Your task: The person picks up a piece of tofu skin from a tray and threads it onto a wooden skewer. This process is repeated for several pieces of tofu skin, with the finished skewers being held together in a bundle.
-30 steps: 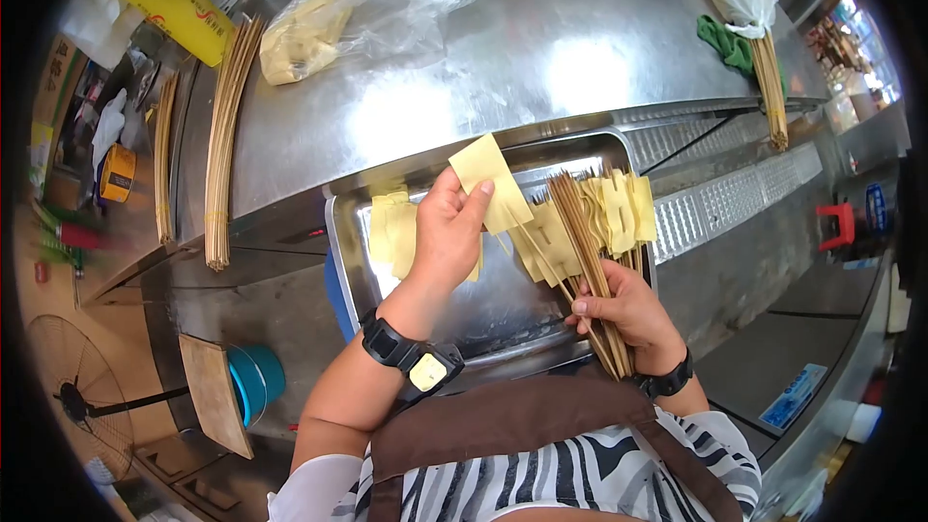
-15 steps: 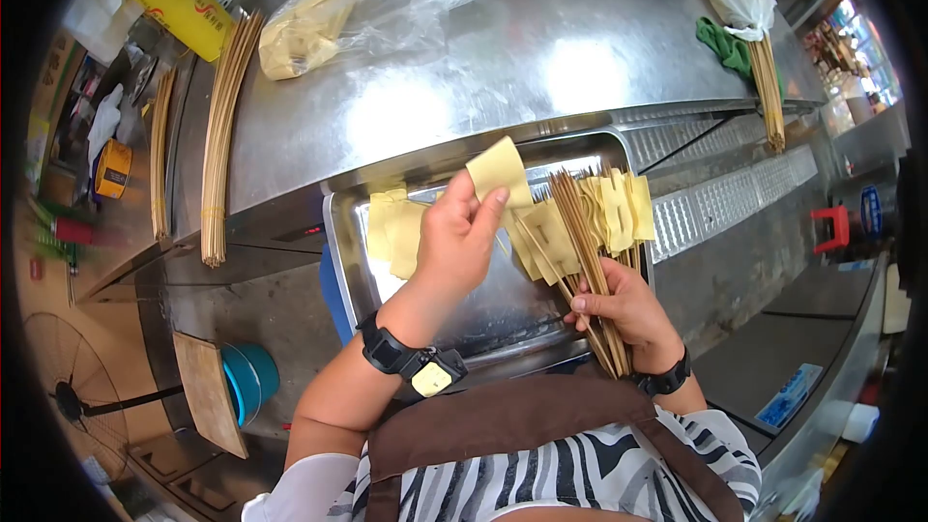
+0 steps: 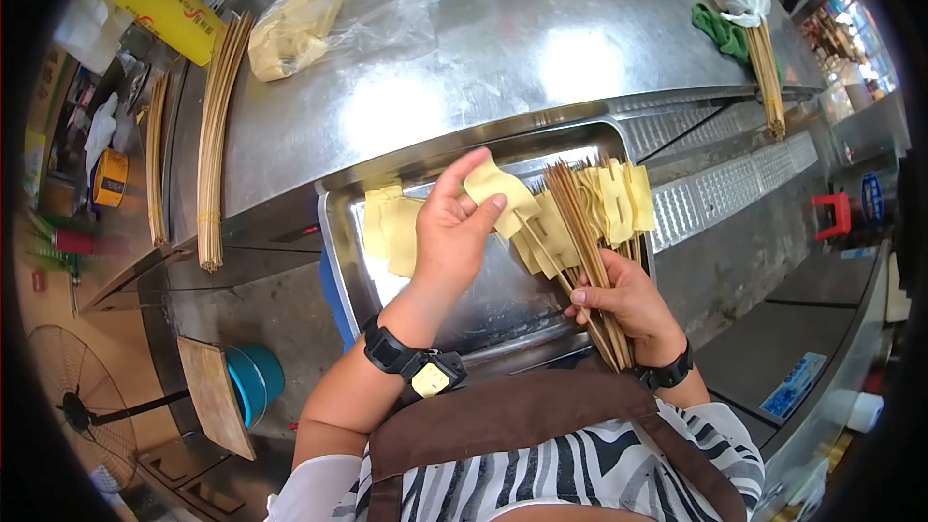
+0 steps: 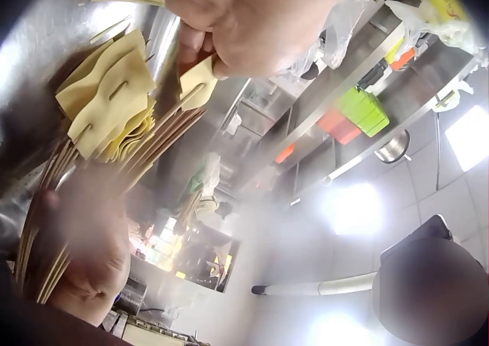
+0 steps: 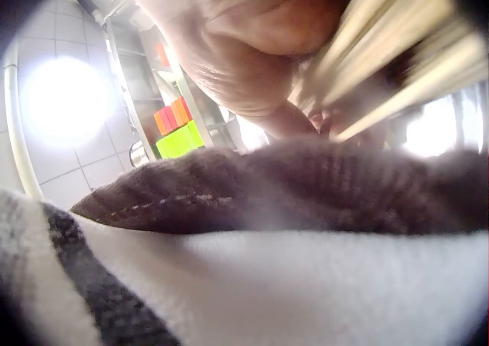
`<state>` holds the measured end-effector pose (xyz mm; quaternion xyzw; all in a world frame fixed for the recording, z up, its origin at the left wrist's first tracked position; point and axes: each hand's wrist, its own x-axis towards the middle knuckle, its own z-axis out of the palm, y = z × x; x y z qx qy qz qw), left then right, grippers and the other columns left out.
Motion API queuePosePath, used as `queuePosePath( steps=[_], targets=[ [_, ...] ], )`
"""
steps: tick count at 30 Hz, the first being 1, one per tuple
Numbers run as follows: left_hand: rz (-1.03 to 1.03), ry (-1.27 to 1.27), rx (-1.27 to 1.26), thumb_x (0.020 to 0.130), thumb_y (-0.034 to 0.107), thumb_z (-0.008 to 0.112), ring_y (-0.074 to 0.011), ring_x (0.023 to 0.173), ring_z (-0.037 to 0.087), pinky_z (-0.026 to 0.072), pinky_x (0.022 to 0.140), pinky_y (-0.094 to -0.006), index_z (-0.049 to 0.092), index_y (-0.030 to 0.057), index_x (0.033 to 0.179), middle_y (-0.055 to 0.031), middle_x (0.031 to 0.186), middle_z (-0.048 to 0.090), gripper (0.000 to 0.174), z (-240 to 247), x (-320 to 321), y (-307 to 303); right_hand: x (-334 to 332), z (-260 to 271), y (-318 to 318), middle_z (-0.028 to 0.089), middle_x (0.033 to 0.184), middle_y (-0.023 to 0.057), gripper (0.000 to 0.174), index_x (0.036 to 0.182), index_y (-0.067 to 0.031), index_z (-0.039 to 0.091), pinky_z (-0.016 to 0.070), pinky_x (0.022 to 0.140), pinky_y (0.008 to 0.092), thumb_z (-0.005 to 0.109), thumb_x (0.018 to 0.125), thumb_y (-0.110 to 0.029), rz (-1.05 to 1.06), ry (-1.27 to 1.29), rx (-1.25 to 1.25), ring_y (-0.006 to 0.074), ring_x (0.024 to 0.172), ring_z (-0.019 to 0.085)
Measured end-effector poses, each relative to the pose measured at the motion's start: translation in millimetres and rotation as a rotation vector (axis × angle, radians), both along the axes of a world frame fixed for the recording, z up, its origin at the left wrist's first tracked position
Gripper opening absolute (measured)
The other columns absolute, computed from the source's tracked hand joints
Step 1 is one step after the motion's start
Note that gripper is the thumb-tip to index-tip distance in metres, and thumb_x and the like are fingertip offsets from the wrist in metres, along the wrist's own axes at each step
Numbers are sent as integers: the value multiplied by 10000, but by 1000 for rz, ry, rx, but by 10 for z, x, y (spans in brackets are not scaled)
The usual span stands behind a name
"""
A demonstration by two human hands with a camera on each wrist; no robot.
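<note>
My left hand (image 3: 449, 242) pinches a thin yellow tofu sheet (image 3: 501, 191) over the tray, thumb on its near face and index finger stretched along its far edge. The sheet is bent into a wave, and a single bamboo skewer (image 3: 543, 249) runs up to its lower corner. My right hand (image 3: 626, 300) grips that skewer's lower part together with a thick bundle of bare skewers (image 3: 578, 217). Beside the bundle, folded sheets threaded on skewers (image 3: 619, 201) lie at the tray's right side. Loose sheets (image 3: 394, 232) lie at its left, partly behind my left hand.
The metal tray (image 3: 332, 227) stands against the steel table (image 3: 464, 77). On the table are a plastic bag with more sheets (image 3: 295, 34), a long skewer bundle (image 3: 220, 145) and a bagged skewer bundle (image 3: 764, 68). A blue bucket (image 3: 259, 382) stands low at the left.
The sheet, flat a second ago, is now bent into a wave and sits slightly lower. My left index finger has straightened along its far edge. The right hand keeps its grip on the skewers.
</note>
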<state>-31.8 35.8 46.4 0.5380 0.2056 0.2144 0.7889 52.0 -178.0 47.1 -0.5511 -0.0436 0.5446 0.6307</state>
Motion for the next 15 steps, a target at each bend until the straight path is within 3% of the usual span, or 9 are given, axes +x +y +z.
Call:
queuePosePath(
  steps=[2, 6, 9, 15],
  targets=[
    [-77, 122, 17, 897, -4, 565, -113, 864, 631, 518, 746, -247, 397, 37, 1354, -104, 1007, 660, 489, -23, -24, 28, 3, -10, -6, 588, 749, 28, 179, 920, -24, 514, 533, 656, 266, 661, 823, 8, 3, 1, 3, 120, 595, 620],
    [-89, 40, -62, 903, 15, 567, -104, 863, 630, 519, 731, -243, 448, 45, 1316, -99, 1006, 663, 431, -18, -20, 9, 3, -22, -8, 591, 758, 26, 185, 924, -24, 514, 537, 662, 268, 666, 821, 3, 1, 11, 10, 116, 595, 621],
    [-142, 138, 36, 910, 31, 564, -104, 868, 633, 521, 728, -242, 459, 49, 1301, -95, 1008, 664, 406, -13, -33, 40, 4, 3, -3, 593, 766, 24, 189, 927, -24, 516, 539, 667, 268, 670, 820, -3, -2, 12, 6, 112, 598, 623],
    [-78, 60, -155, 952, 126, 528, -53, 758, 578, 474, 655, -202, 524, 58, 1242, -25, 949, 650, 297, 32, 1, -6, 6, -11, -8, 600, 771, 26, 189, 928, -25, 519, 540, 665, 261, 673, 821, -9, -1, 17, 15, 109, 596, 624]
  ],
)
